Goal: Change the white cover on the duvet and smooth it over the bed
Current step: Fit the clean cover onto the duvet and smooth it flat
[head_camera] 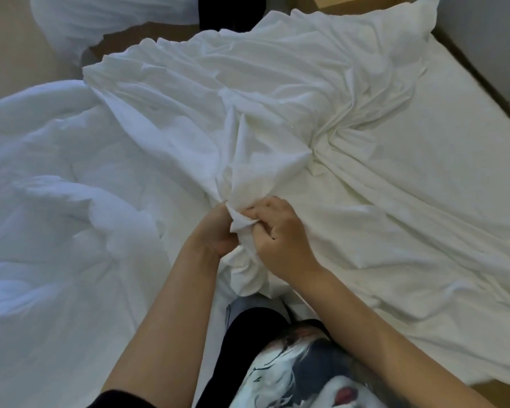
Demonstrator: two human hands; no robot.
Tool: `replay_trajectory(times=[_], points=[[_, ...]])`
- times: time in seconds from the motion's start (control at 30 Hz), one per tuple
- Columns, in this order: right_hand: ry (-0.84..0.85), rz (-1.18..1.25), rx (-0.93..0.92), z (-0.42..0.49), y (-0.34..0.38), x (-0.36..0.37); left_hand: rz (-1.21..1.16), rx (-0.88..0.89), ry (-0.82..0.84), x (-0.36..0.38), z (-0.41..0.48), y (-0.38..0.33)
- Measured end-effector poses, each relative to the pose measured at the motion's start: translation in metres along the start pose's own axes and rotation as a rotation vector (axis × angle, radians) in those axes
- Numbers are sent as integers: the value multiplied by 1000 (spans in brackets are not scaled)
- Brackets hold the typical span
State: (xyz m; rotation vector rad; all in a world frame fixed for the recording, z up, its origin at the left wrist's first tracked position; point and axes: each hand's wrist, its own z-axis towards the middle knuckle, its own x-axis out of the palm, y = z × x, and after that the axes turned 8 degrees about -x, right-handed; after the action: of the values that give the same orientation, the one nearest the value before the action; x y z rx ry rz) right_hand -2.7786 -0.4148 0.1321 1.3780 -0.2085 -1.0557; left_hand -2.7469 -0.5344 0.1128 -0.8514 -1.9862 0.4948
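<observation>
Head view, first voice: We look down on a bed (442, 119), its white sheet bare on the right. What do the hands hold?

Second voice: Both are clenched on one bunch of cloth at near centre. The left hand (218, 231) grips a gathered part of the white cover (262, 92), fingers curled round it. The right hand (280, 234) pinches the same bunch just beside it, so the hands nearly meet across the cloth.

First voice: And where does the rest lie?

Second voice: The cover spreads, heavily creased, from the hands towards the far centre of the bed. The duvet (56, 178) lies puffy and heaped on the left, touching the cover's left edge. A white pillow (100, 22) shows at far left.

First voice: Which step do we take this for?

Second voice: We judge the duvet is bare and the cover is being readied to receive it. We cannot tell whether the bunch is a corner or the edge of the opening. The next move calls for finding that opening, spreading it wide, and matching a duvet corner to a cover corner with a firm hold, since loose cloth twists easily.
</observation>
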Motion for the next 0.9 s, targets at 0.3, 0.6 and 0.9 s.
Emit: replay_trajectory(times=[0.3,0.6,0.9], points=[[56,-159,48,-3,-14,-7,395,-231,-196,-4,-7,-11],[233,-187,373,-11,-63,-20,254,-115,-438,-7,-10,0],[-27,159,-42,-6,9,1,-43,-119,-214,7,-2,5]])
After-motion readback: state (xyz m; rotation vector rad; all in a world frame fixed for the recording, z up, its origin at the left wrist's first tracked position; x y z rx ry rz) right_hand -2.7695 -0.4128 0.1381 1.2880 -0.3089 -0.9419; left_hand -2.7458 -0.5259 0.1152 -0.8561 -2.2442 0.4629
